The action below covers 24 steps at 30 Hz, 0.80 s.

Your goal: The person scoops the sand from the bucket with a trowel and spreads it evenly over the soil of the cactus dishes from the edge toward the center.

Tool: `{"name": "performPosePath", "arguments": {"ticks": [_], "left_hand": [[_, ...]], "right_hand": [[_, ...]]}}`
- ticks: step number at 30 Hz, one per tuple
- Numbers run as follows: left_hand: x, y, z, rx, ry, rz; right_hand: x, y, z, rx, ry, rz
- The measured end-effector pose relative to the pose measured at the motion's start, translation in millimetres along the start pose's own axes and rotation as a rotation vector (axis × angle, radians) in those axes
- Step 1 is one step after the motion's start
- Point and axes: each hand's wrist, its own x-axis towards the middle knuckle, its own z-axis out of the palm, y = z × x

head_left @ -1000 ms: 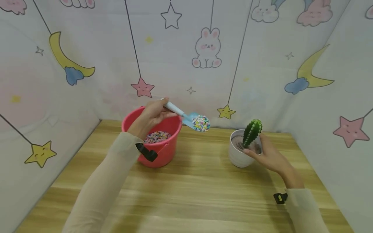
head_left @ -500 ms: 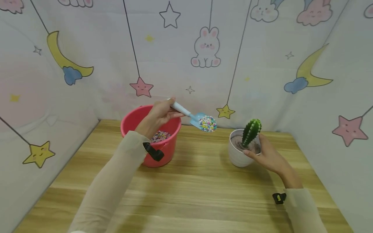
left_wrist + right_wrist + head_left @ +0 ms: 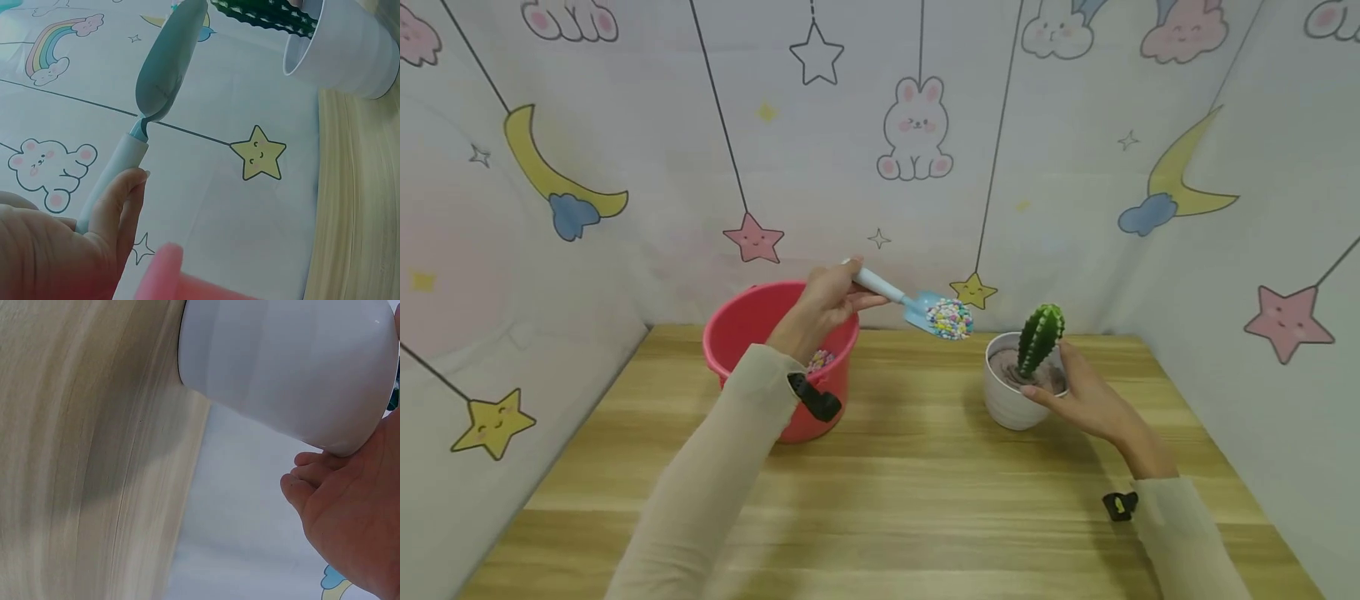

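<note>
My left hand (image 3: 823, 307) grips the white handle of a light-blue toy trowel (image 3: 880, 285) in the head view. Small multicoloured beads (image 3: 951, 319) heap on its blade, held in the air between bucket and pot. The left wrist view shows the trowel's underside (image 3: 164, 69), with fingers and thumb round the handle. A ribbed white flower pot (image 3: 1017, 410) stands upright at the right, with a green cactus (image 3: 1040, 340) in greyish soil. My right hand (image 3: 1096, 402) holds the pot's right side, thumb at the rim; in the right wrist view its fingers curl behind the pot (image 3: 281, 369).
A red bucket (image 3: 752, 312) stands at the left below my left forearm, with more beads (image 3: 821, 360) partly hidden inside. The wooden table (image 3: 940, 500) meets a wall cloth (image 3: 842, 183) printed with stars, moons and rabbits close behind the pot.
My left hand has carried the loaded trowel rightward, towards the pot. The right hand has stayed at the pot. The head view has shifted slightly.
</note>
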Motion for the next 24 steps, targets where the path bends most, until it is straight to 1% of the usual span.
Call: {"name": "performPosePath", "arguments": {"ticks": [3, 9, 16, 21, 24], "left_hand": [[0.9, -4.1, 6.0, -0.008, -0.003, 0.000], [4.8, -10.8, 18.5, -0.024, -0.012, 0.003], [10.1, -13.7, 29.0, -0.012, 0.010, 0.001], [13.1, -16.5, 34.8, -0.006, 0.021, 0.004], [14.5, -21.1, 39.5, 0.005, 0.027, 0.007]], "right_hand": [[-2, 0, -1, -0.005, -0.006, 0.003], [-6, 0, -3, -0.021, -0.026, 0.036], [-4, 2, -2, -0.022, -0.018, 0.039], [-2, -1, -2, -0.020, -0.014, 0.041], [-2, -1, -2, -0.020, -0.017, 0.047]]}}
